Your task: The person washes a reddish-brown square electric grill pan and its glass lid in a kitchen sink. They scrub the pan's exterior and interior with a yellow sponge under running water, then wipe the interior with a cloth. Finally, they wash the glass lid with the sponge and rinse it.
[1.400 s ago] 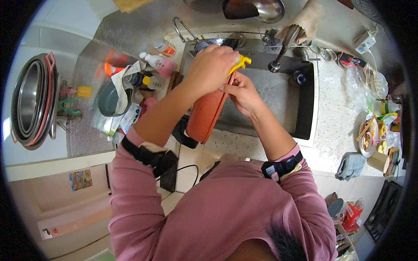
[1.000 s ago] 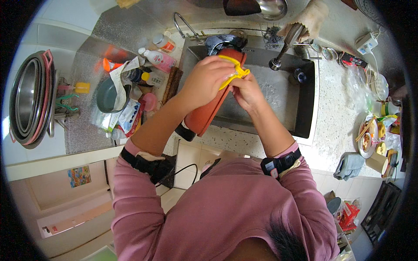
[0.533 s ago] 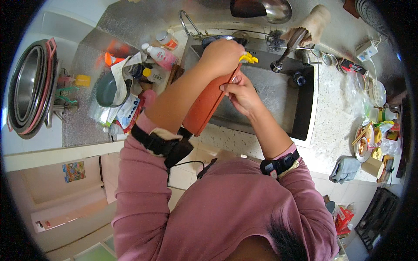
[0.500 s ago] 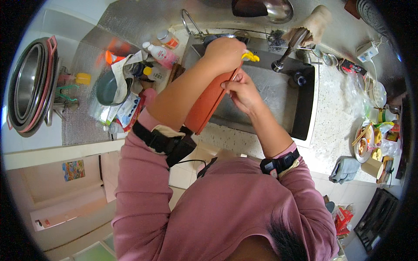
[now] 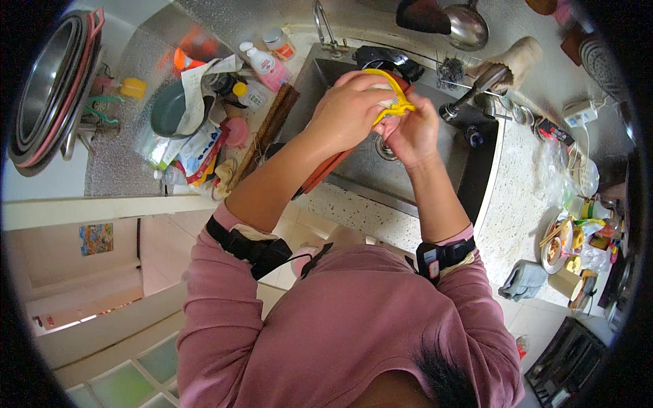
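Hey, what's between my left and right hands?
In the head view, a yellow-edged cloth lies between your left hand and right hand.

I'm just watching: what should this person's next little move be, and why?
Probably press the yellow-edged cloth onto the orange-red board and wipe: the left hand grips the cloth, the right hand is at its edge, and the board slants beneath them over the sink.
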